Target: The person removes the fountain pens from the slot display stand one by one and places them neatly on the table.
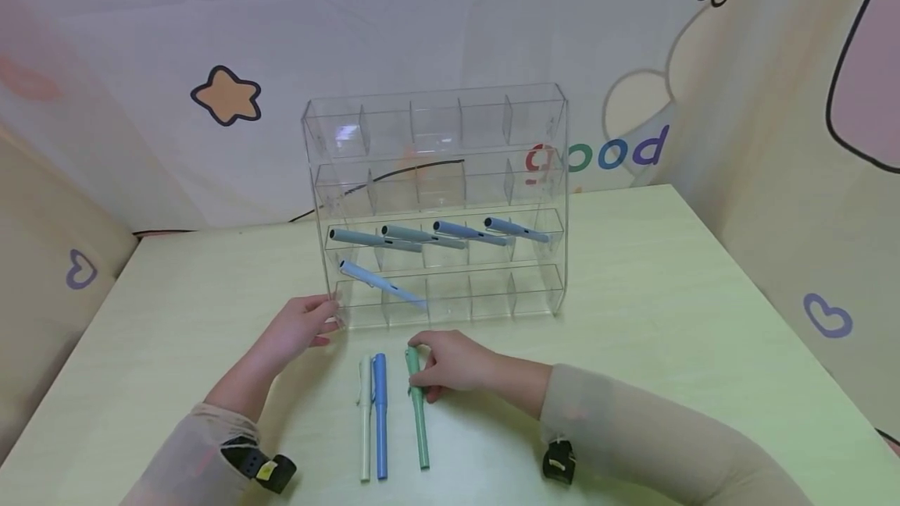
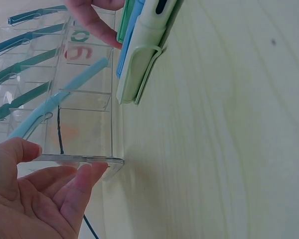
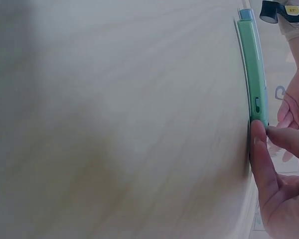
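A clear acrylic pen rack [image 1: 492,303] with rows of compartments stands on the table. At its lower left corner my left hand [image 1: 301,328] grips the side panel, thumb on one side and fingers on the other, as the left wrist view shows. My right hand [image 1: 453,364] pinches a green pen [image 1: 420,432] near its clip end, between thumb and fingers; the pen lies along the tabletop in front of the rack. Left of it lie a blue pen [image 1: 381,420] and a pale green pen [image 1: 365,428], side by side with clips toward the rack.
A light blue pen [image 1: 380,283] slants in the bottom row at the left. Several blue and grey-green pens, among them a blue pen [image 1: 471,233], lean in the row above. Behind the rack hangs a printed cloth [image 1: 450,22]; the table [image 1: 633,295] extends to both sides.
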Available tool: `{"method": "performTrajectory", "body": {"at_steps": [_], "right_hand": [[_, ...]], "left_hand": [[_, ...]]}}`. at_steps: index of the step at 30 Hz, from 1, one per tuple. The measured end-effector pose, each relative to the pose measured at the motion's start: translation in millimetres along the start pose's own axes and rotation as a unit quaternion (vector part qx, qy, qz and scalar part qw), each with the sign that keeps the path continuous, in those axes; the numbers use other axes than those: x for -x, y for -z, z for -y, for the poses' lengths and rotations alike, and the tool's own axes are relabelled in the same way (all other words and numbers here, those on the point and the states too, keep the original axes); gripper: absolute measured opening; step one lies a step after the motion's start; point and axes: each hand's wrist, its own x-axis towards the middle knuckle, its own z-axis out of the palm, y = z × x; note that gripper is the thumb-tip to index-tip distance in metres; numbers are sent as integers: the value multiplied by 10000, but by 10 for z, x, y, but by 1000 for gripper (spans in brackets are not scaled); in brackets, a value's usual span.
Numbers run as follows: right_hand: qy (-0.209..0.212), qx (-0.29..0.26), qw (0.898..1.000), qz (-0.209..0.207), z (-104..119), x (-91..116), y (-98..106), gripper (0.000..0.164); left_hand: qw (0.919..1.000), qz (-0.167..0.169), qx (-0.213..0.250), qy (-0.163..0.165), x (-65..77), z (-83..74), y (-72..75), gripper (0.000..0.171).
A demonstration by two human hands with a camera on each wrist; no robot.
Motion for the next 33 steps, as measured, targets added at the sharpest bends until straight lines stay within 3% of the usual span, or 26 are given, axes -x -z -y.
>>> {"method": "performTrajectory", "body": {"at_steps": [33], "right_hand": [[49, 508, 9987, -22, 135, -110, -154, 54]], "left_hand": [[10000, 6, 17, -51, -22, 34, 5, 51]]}}
